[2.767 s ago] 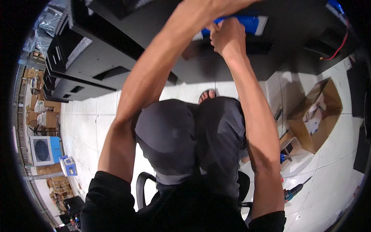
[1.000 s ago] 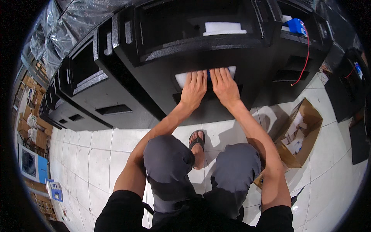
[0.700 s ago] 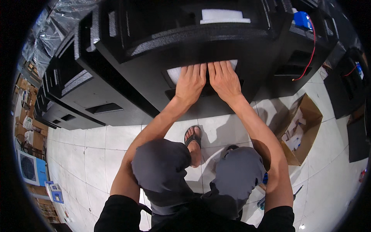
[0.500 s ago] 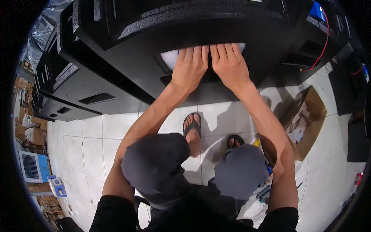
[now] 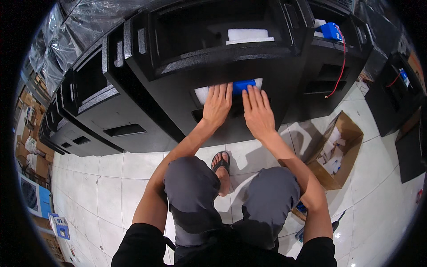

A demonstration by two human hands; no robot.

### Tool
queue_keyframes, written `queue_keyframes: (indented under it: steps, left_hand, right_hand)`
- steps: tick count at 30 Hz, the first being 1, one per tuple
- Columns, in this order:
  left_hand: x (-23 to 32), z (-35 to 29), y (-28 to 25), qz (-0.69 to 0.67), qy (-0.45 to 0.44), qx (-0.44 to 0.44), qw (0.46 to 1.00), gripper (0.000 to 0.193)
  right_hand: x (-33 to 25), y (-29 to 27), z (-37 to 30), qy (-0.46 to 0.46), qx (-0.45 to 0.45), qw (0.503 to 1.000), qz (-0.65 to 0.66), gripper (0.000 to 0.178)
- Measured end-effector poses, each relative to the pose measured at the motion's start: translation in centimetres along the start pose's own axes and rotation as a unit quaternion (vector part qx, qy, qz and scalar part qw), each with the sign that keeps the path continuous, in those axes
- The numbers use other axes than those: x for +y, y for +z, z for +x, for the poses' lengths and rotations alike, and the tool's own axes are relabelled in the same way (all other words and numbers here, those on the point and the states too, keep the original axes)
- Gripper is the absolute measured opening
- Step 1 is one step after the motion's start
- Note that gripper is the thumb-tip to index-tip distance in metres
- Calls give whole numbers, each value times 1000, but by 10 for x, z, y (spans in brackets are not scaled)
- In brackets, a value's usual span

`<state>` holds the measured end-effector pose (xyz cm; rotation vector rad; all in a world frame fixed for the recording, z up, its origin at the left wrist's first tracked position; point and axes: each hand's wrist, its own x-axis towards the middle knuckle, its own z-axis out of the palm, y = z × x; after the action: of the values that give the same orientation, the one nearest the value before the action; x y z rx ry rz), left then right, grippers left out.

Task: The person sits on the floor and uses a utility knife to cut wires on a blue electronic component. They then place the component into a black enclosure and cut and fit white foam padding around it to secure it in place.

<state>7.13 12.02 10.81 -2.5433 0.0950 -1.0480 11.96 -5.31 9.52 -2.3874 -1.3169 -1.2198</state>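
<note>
A large black speaker-like cabinet [image 5: 173,93] stands in front of me. In an opening in its front panel sits a blue block [image 5: 243,86], with white foam [image 5: 202,95] on both sides of it. My left hand [image 5: 217,107] lies with stretched fingers over the left part of the opening, fingertips near the block's left end. My right hand [image 5: 259,112] has its fingers out straight, their tips at the block's right end. Neither hand is wrapped around anything. Another white foam piece [image 5: 250,35] rests in the cabinet's upper recess.
A similar cabinet to the right bears a blue pack [image 5: 331,32] with a hanging red wire [image 5: 341,73]. More black cabinets [image 5: 98,109] stand in a row at left. An open cardboard box [image 5: 351,153] with white scraps is on the tiled floor [image 5: 111,191] at right.
The view has tilted up, showing more of the cabinet's top. My hands have moved apart and drawn back a little from the opening, uncovering the blue block.
</note>
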Motion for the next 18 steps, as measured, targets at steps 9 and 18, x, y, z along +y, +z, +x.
queue_keyframes:
  steps: [9,18]
  left_hand:
    - [15,-11,11,-82,-32,55,995,84]
    - [21,-12,18,-102,-65,101,988,80]
  right_hand:
    - [43,-6,21,312,194,922,124,68]
    - [38,5,36,344,220,898,168,81]
